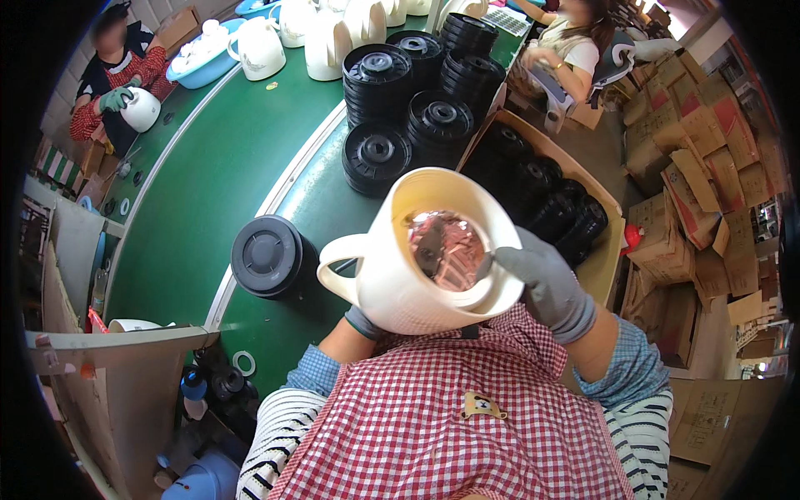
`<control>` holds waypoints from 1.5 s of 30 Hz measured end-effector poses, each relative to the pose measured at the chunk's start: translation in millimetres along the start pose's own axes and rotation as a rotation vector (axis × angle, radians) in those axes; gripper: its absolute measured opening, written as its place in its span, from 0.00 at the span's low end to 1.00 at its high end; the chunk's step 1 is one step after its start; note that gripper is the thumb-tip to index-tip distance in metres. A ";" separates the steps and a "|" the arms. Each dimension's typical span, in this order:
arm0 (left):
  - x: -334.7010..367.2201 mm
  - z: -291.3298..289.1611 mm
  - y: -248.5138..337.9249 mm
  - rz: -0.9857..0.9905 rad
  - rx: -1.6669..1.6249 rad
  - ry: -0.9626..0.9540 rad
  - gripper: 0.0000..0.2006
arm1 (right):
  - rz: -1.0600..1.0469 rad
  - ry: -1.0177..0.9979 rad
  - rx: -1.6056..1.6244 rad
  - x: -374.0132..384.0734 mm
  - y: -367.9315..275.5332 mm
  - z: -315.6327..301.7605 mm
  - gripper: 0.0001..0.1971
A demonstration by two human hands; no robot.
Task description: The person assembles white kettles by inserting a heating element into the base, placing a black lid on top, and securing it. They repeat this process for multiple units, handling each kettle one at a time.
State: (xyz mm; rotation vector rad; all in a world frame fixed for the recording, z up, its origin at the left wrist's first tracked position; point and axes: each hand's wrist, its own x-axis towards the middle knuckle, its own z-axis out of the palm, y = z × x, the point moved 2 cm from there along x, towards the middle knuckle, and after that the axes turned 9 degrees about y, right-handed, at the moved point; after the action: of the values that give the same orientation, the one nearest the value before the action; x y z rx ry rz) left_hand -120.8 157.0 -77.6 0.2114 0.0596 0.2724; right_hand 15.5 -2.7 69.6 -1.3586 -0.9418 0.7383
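Note:
A cream thermos jug (392, 275) with a loop handle is tilted in front of my chest, its wide mouth facing up at me. Inside it shows a shiny, mirror-like liner (447, 250). My left hand (364, 323), in a grey glove, holds the jug from below; most of its fingers are hidden behind the jug. My right hand (546, 279), also in a grey glove, grips the right side of the rim, with fingertips reaching over the edge beside the liner. To the left of the jug, a short stack of round black plastic bases (268, 254) stands on the green worktop.
Taller stacks of black bases (377, 150) stand beyond the jug, and a carton (612, 242) holds more at right. Across the green conveyor (200, 158), a person handles a white jug (140, 110). Several jugs (329, 46) line the far end. Another person (567, 54) sits far right.

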 end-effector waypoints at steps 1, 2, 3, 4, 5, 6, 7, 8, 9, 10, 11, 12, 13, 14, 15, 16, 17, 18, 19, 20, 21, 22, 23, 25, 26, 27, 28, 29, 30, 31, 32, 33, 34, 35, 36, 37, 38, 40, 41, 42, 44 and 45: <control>-6.0 -5.9 -1.9 -0.029 -0.128 0.005 0.27 | 0.255 0.053 0.171 3.4 -1.5 16.5 0.28; -8.3 -20.3 0.3 -0.044 -0.175 0.021 0.27 | 0.500 0.164 0.353 4.3 -3.5 32.6 0.28; -9.8 -29.9 3.6 -0.054 -0.222 0.038 0.27 | 0.570 0.160 0.310 5.0 -9.9 41.4 0.29; -13.2 -38.7 7.2 -0.064 -0.270 0.059 0.28 | 0.547 0.142 0.257 5.6 -1.8 49.0 0.30; -17.3 -48.0 9.7 0.094 -0.142 0.144 0.27 | 0.524 0.123 0.205 7.1 6.4 57.1 0.31; -20.4 -48.3 12.6 0.234 -0.004 0.250 0.27 | 0.516 0.113 0.138 10.8 -6.1 68.1 0.32; -23.8 -51.0 20.3 0.295 0.053 0.317 0.27 | 0.587 0.114 0.165 14.7 -7.0 73.6 0.32; -27.4 -52.8 27.2 0.316 0.078 0.347 0.27 | 0.572 0.092 0.192 19.2 -2.9 77.2 0.31; -29.9 -54.5 33.0 0.314 0.090 0.359 0.27 | 0.558 0.077 0.217 22.5 2.6 78.2 0.30; -33.9 -57.1 38.5 0.306 0.095 0.360 0.27 | 0.497 -0.019 -0.099 32.4 13.7 62.4 0.29; -39.0 -59.2 43.7 0.296 0.097 0.360 0.27 | 0.512 0.042 -0.056 48.8 22.9 50.1 0.28; -42.2 -62.8 48.2 0.282 0.101 0.355 0.27 | 0.524 0.112 -0.013 64.2 31.4 37.3 0.27; -46.5 -64.2 51.7 0.266 0.109 0.356 0.27 | 0.551 0.409 -0.045 88.9 63.2 26.2 0.26; -51.1 -64.9 57.6 0.266 0.124 0.367 0.27 | 0.568 0.426 -0.095 114.1 97.8 10.2 0.25; -60.4 -67.8 60.3 0.276 0.130 0.377 0.28 | 0.624 0.440 -0.132 136.9 121.7 8.8 0.27; -67.2 -67.9 64.4 0.281 0.142 0.389 0.28 | 0.682 0.418 -0.207 158.9 139.7 10.0 0.30; -72.1 -68.7 67.5 0.278 0.147 0.399 0.28 | 0.746 0.373 -0.276 177.8 161.9 10.4 0.33; -78.2 -69.7 70.6 0.278 0.157 0.410 0.28 | 0.764 0.354 -0.353 194.9 185.4 12.7 0.35; -83.2 -71.1 72.1 0.282 0.162 0.422 0.28 | 0.753 0.406 -0.386 205.2 201.1 21.8 0.36; -88.1 -72.2 73.9 0.286 0.163 0.433 0.28 | 0.756 0.449 -0.413 213.4 210.4 28.6 0.33; -92.2 -73.0 76.9 0.293 0.170 0.443 0.28 | 0.758 0.490 -0.440 219.1 217.4 31.8 0.30; -95.2 -74.0 77.9 0.293 0.174 0.451 0.28 | 0.727 0.521 -0.503 221.3 224.0 29.0 0.27; -96.5 -74.6 79.0 0.294 0.182 0.453 0.28 | 0.696 0.553 -0.566 221.8 229.7 25.2 0.25; -96.6 -76.1 81.6 0.306 0.186 0.456 0.28 | 0.670 0.555 -0.632 224.2 214.9 27.4 0.21; -99.3 -75.9 81.7 0.304 0.189 0.460 0.28 | 0.684 0.530 -0.632 221.0 207.4 28.6 0.20; -100.0 -75.4 81.7 0.300 0.194 0.452 0.28 | 0.694 0.511 -0.633 218.8 196.5 29.4 0.20; -99.2 -75.2 81.9 0.298 0.197 0.448 0.28 | 0.602 0.501 -0.735 219.1 200.7 27.5 0.21; -96.8 -74.8 83.0 0.292 0.200 0.435 0.28 | 0.599 0.499 -0.753 219.6 199.2 24.9 0.21; -95.3 -74.0 82.6 0.285 0.209 0.427 0.28 | 0.598 0.492 -0.768 218.9 198.1 23.8 0.21; -94.0 -72.5 81.9 0.277 0.212 0.417 0.28 | 0.598 0.486 -0.783 217.8 197.3 22.2 0.21; -90.7 -71.5 81.9 0.271 0.219 0.406 0.28 | 0.597 0.521 -0.773 217.2 199.4 18.9 0.22; -89.0 -69.5 80.7 0.262 0.223 0.394 0.29 | 0.572 0.546 -0.703 215.7 200.0 15.7 0.23; -85.4 -67.6 79.3 0.253 0.229 0.379 0.29 | 0.548 0.571 -0.633 212.9 200.4 11.6 0.23; -82.4 -65.5 78.0 0.240 0.232 0.364 0.29 | 0.524 0.598 -0.562 208.8 200.6 6.3 0.24; -81.2 -64.3 76.4 0.237 0.234 0.350 0.29 | 0.414 0.615 -0.609 198.8 180.1 5.6 0.26; -78.2 -63.2 74.2 0.222 0.233 0.331 0.29 | 0.469 0.591 -0.241 188.8 177.4 -6.1 0.25; -77.0 -62.5 72.1 0.221 0.233 0.316 0.29 | 0.430 0.605 -0.082 167.9 144.6 -12.8 0.25; -70.6 -57.9 67.0 0.203 0.234 0.273 0.29 | 0.264 0.439 0.174 119.3 123.2 -61.1 0.28; -67.8 -55.1 63.6 0.193 0.236 0.250 0.29 | 0.272 0.296 0.236 94.0 111.5 -82.9 0.30; -54.4 -53.1 60.4 0.140 0.235 0.213 0.29 | 0.372 0.253 0.224 55.6 91.2 -102.6 0.30; -40.4 -46.0 53.5 0.106 0.240 0.130 0.29 | 0.473 0.211 0.319 -12.7 81.0 -112.7 0.31; -31.6 -41.9 50.7 0.081 0.243 0.084 0.29 | 0.424 0.006 0.331 -43.6 88.4 -101.7 0.29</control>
State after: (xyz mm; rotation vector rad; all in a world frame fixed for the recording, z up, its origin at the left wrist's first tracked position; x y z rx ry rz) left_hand -168.0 204.4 -106.6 0.4449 0.1686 0.3548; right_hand 93.0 -79.8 -20.4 -1.2728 -0.4973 1.1558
